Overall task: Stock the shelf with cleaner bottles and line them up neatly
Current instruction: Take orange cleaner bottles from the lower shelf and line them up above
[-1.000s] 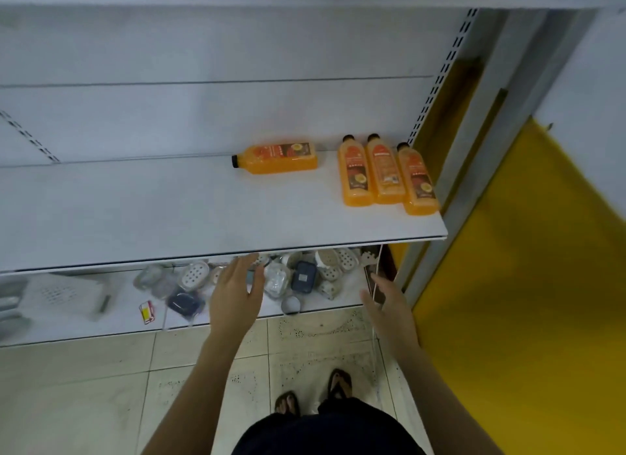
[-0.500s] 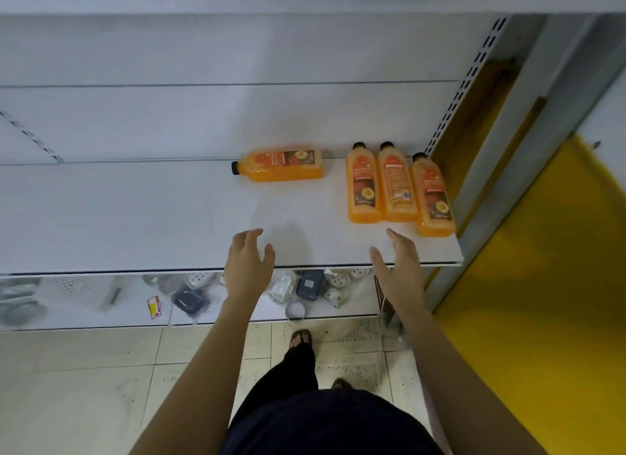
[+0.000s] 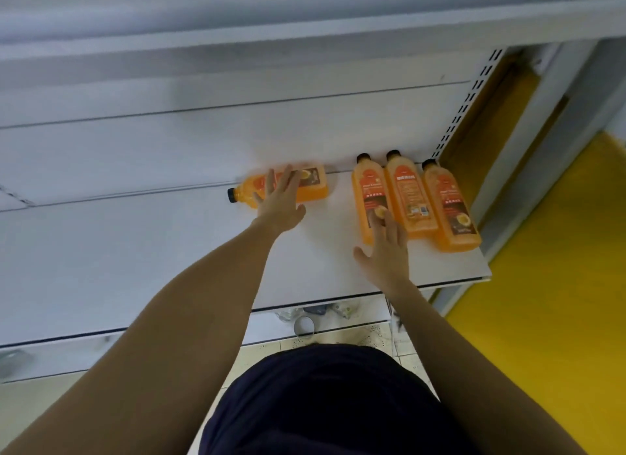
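As it lies sideways, the bottle point(image 3: 315, 192) sits beneath the left hand point(image 3: 280, 202).

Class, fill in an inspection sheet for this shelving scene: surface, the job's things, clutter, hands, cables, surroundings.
Surface: white shelf, with bottles towards its right end.
Job's things: three orange bottles side by side at the right end; fourth bottle crosswise to their left, cap pointing left.
Clutter: grey ring and small packets on the lower shelf, mostly hidden.
Hands: left hand open, fingers spread over the fourth bottle; right hand open, fingertips at the leftmost bottle of the row; contact unclear.
Cables: nothing seen.
Surroundings: slotted upright, yellow wall on the right, tiled floor below.
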`<state>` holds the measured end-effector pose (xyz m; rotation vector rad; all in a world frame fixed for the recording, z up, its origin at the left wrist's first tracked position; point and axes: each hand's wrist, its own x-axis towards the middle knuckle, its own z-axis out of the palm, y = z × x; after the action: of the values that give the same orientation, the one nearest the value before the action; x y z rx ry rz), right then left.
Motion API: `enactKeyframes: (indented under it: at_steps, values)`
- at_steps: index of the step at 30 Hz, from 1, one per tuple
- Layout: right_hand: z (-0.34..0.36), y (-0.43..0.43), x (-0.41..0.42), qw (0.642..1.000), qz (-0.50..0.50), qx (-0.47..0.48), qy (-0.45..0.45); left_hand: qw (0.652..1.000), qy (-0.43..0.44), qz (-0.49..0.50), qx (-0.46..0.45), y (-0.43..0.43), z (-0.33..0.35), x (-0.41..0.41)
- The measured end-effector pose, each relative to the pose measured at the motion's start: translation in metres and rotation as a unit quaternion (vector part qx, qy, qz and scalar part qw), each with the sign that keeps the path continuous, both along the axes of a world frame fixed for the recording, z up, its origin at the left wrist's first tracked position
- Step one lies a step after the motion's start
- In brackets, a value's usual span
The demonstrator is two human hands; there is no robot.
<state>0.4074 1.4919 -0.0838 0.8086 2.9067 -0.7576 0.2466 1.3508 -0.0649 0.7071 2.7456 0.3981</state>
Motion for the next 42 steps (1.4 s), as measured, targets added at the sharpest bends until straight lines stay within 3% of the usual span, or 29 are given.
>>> enactKeyframes:
  at_steps: [4,8,15,20,23,26,31,38,42]
  values:
    - [0.000,0.001,0.002,0.997,-0.006,0.028,0.067,0.998,-0.031,0.020,-0.049,0.005,-0.004,-0.020]
    - [0.000,0.002,0.003,0.995,-0.039,0.014,0.093,0.997,-0.001,0.054,-0.052,0.015,-0.012,-0.015]
    - [0.003,0.011,-0.002,0.996,-0.077,-0.028,0.035,0.987,-0.003,0.150,0.066,-0.002,-0.025,0.068]
    - [-0.003,0.015,0.032,0.994,-0.063,-0.070,0.054,0.973,0.097,0.149,0.150,-0.047,-0.028,0.122]
    - [-0.003,0.020,0.039,0.988,-0.069,-0.134,0.044,0.949,0.046,0.271,0.156,-0.054,-0.024,0.130]
    - [-0.002,0.016,0.032,0.992,-0.071,-0.100,0.022,0.929,-0.026,0.346,0.128,-0.048,-0.018,0.127]
    - [0.000,0.002,0.023,0.998,-0.059,-0.006,0.018,0.916,-0.048,0.364,0.162,-0.043,-0.021,0.122]
    - [0.003,0.004,0.023,0.994,-0.043,-0.092,0.040,0.928,-0.027,0.340,0.150,-0.039,-0.024,0.125]
    - [0.005,0.001,0.026,0.996,-0.016,-0.088,0.026,0.925,-0.027,0.342,0.164,-0.041,-0.024,0.123]
